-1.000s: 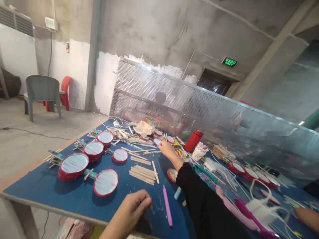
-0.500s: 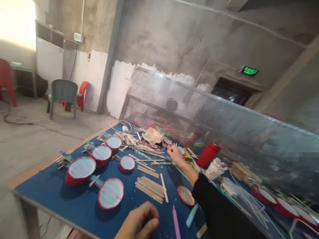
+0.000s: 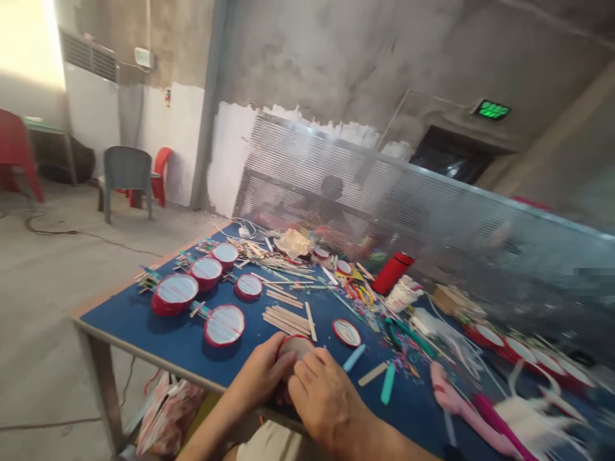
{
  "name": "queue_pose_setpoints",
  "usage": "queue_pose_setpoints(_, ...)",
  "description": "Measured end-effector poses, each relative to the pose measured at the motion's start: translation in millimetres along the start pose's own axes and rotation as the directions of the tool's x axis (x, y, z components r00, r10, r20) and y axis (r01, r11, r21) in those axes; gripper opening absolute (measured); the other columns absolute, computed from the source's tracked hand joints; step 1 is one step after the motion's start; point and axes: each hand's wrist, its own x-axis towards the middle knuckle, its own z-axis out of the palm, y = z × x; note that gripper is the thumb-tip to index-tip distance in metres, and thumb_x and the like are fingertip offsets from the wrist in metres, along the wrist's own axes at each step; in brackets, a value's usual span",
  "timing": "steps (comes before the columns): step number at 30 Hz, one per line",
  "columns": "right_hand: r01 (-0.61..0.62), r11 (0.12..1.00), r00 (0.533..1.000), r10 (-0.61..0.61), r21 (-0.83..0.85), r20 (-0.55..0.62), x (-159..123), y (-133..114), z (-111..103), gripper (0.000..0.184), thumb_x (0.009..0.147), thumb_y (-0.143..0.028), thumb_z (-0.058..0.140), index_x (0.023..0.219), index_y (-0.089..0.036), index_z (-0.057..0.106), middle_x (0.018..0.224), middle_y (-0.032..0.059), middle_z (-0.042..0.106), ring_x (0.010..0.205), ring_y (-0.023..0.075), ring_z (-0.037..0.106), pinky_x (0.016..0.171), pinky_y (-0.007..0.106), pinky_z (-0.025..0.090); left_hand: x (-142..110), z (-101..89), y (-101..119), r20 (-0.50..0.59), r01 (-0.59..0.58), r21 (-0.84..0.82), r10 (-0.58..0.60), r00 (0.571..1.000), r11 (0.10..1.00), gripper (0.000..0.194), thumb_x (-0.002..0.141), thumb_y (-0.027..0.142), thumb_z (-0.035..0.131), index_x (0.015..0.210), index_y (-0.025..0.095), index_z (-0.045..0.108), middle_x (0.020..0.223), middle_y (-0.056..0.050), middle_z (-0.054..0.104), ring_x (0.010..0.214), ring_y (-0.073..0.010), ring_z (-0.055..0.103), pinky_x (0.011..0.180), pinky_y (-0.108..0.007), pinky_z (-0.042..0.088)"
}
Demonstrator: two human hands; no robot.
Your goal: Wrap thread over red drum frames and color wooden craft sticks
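Both hands are at the front edge of the blue table, around a small red-rimmed bowl (image 3: 296, 346) with a pale inside. My left hand (image 3: 264, 368) is wrapped round its left side. My right hand (image 3: 327, 390) closes over the near right side, fingers bent at the rim; the fingertips are partly hidden. Just beyond lie several wooden craft sticks (image 3: 286, 320). Another red-rimmed bowl (image 3: 346, 332), with small wooden pieces inside, lies to the right. Nearby are a light blue marker-like tube (image 3: 354, 358) and a teal one (image 3: 387, 384).
Red bowls with pale round tops and stick necks (image 3: 224, 325) stand on the left. A red bottle (image 3: 393, 273), a crumpled white cup (image 3: 404, 293) and colourful scraps (image 3: 362, 298) lie at the back right. A perforated metal screen (image 3: 307, 163) stands behind the table (image 3: 192, 352).
My right hand has come back from the far side of the table to the front edge. The bowl is now between both hands. The purple pen-like stick is out of sight.
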Motion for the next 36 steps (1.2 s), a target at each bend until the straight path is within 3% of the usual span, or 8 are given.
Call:
queue_pose_setpoints(3, 0.083, 0.996, 0.996, -0.082, -0.024, 0.041, -4.1, 9.1, -21.7, 0.034, 0.095, -0.007, 0.035, 0.073, -0.019, 0.058, 0.072, 0.0057, 0.06, 0.069, 0.0203, 0.049, 0.072, 0.038, 0.036, 4.1, 0.1, -5.1, 0.084, 0.064, -0.018, -0.062, 0.994, 0.998, 0.042, 0.085, 0.058, 0.06, 0.098, 0.019, 0.055, 0.05, 0.007, 0.056, 0.037, -0.012, 0.05, 0.036, -0.02, 0.034)
queue_pose_setpoints(6, -0.017, 0.999, 0.962, 0.028, -0.042, 0.272, -15.9, 37.6, -37.8, 0.027, 0.095, -0.012, 0.039, 0.08, -0.02, 0.06, 0.075, 0.0049, 0.062, 0.07, 0.0198, 0.05, 0.069, 0.036, 0.036, 10.0, -1.4, -12.5, 0.096, 0.054, -0.061, -0.048, 0.994, 0.997, 0.047, 0.084, 0.058, 0.062, 0.105, 0.017, 0.056, 0.052, 0.006, 0.06, 0.035, -0.0109, 0.051, 0.035, -0.018, 0.03)
queue_pose_setpoints(11, -0.402, 0.863, 0.725, 0.503, -0.305, 0.47, -56.5, 122.2, -33.9, 0.02, 0.093, -0.005, 0.05, 0.086, -0.015, 0.065, 0.086, 0.0076, 0.068, 0.083, 0.0192, 0.061, 0.078, 0.035, 0.045, 13.3, -2.8, -18.1, 0.075, 0.063, -0.069, -0.057, 0.996, 0.996, 0.048, 0.084, 0.054, 0.065, 0.114, 0.016, 0.058, 0.055, 0.005, 0.063, 0.036, -0.0105, 0.053, 0.037, -0.017, 0.03)
queue_pose_setpoints(14, -0.546, 0.717, 0.522, 0.696, -0.434, 0.493, -78.6, 169.6, -20.6, 0.014, 0.098, -0.027, 0.06, 0.101, -0.015, 0.066, 0.1, 0.0044, 0.068, 0.091, 0.0172, 0.066, 0.084, 0.037, 0.054, 13.6, -2.6, -17.8, -0.019, 0.009, -0.089, -0.011, 1.0, 0.996, 0.044, 0.082, 0.052, 0.068, 0.109, 0.019, 0.056, 0.056, 0.008, 0.059, 0.036, -0.0083, 0.048, 0.038, -0.017, 0.03)
queue_pose_setpoints(18, -0.642, 0.575, 0.299, 0.797, -0.508, 0.524, -92.1, 204.6, -2.2, 0.031, 0.097, -0.038, 0.063, 0.121, -0.018, 0.062, 0.12, 0.0068, 0.065, 0.101, 0.0195, 0.066, 0.087, 0.04, 0.057, 13.3, -4.8, -16.2, 0.008, 0.024, -0.042, -0.024, 1.0, 0.999, 0.04, 0.08, 0.057, 0.069, 0.09, 0.02, 0.058, 0.055, 0.008, 0.054, 0.038, -0.0094, 0.046, 0.039, -0.019, 0.032)
queue_pose_setpoints(23, -0.701, 0.458, 0.14, 0.84, -0.547, 0.524, -94.9, 220.3, 18.3, 0.033, 0.097, -0.038, 0.063, 0.124, -0.019, 0.061, 0.125, 0.0078, 0.063, 0.106, 0.0211, 0.065, 0.091, 0.042, 0.056, 13.9, -7.7, -16.6, -0.011, 0.025, 0.018, -0.025, 1.0, 1.0, 0.035, 0.08, 0.054, 0.068, 0.092, 0.021, 0.067, 0.07, 0.001, 0.067, 0.054, -0.0156, 0.056, 0.048, -0.023, 0.04)
queue_pose_setpoints(28, -0.754, 0.379, 0.061, 0.854, -0.537, 0.516, -97.4, 229.4, 31.3, 0.035, 0.097, -0.038, 0.063, 0.126, -0.019, 0.06, 0.127, 0.0082, 0.062, 0.108, 0.0219, 0.065, 0.091, 0.043, 0.056, 13.9, -5.6, -17.8, -0.027, 0.009, 0.01, -0.009, 1.0, 1.0, 0.033, 0.078, 0.052, 0.071, 0.083, 0.021, 0.059, 0.059, 0.006, 0.054, 0.053, -0.0137, 0.048, 0.049, -0.021, 0.036)
queue_pose_setpoints(36, -0.84, 0.37, 0.095, 0.82, -0.396, 0.564, -101.5, 230.3, 25.3, 0.035, 0.096, -0.038, 0.064, 0.124, -0.018, 0.062, 0.125, 0.007, 0.063, 0.105, 0.0222, 0.065, 0.088, 0.041, 0.057, 6.2, -4.8, -6.4, 0.021, -0.029, 0.159, 0.026, 0.999, 0.987, 0.026, 0.087, 0.044, 0.062, 0.084, 0.018, 0.063, 0.069, 0.002, 0.058, 0.064, -0.0153, 0.049, 0.058, -0.023, 0.037)
